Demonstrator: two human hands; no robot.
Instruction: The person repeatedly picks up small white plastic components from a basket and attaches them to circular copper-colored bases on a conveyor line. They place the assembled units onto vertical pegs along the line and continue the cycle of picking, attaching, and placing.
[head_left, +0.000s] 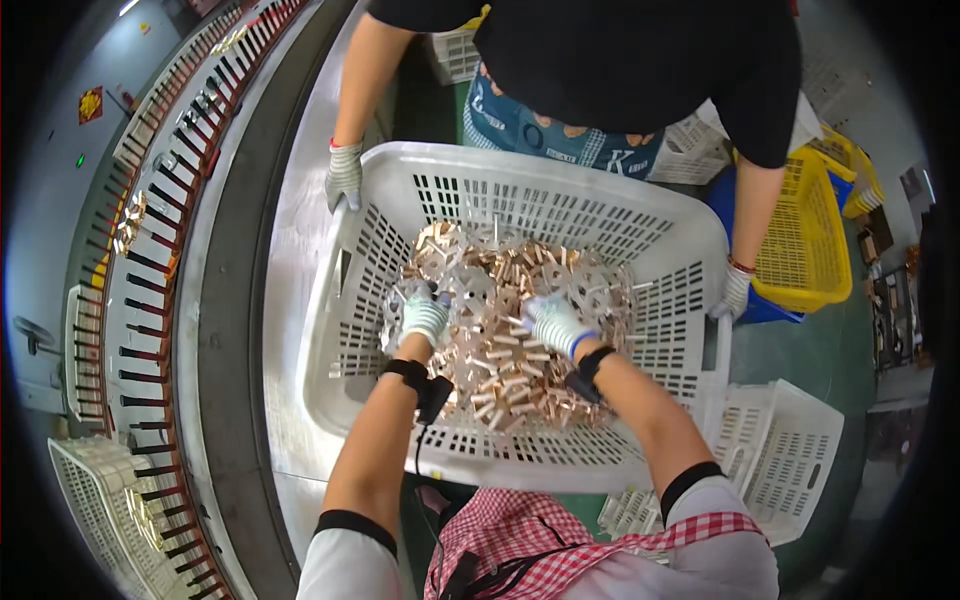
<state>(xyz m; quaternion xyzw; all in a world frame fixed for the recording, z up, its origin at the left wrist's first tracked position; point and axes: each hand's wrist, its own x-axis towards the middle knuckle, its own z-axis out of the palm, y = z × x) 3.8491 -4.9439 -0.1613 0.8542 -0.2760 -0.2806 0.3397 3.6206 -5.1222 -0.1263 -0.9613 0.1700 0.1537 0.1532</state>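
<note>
both hands [490,318] dig into copper parts [520,350] in a white crate [560,195].

Shiny copper parts [510,330] — matt plastic crate [560,200]

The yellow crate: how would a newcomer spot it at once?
Start at the big white basket of copper-coloured parts in the middle. Look past its right rim, behind the co-worker's gloved hand. The yellow crate sits there on a blue one, the only yellow among white baskets.

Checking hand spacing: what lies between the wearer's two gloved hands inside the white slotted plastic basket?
In the head view, only copper-coloured metal pieces lie between the left hand and right hand, heaped in the white slotted plastic basket.
</note>
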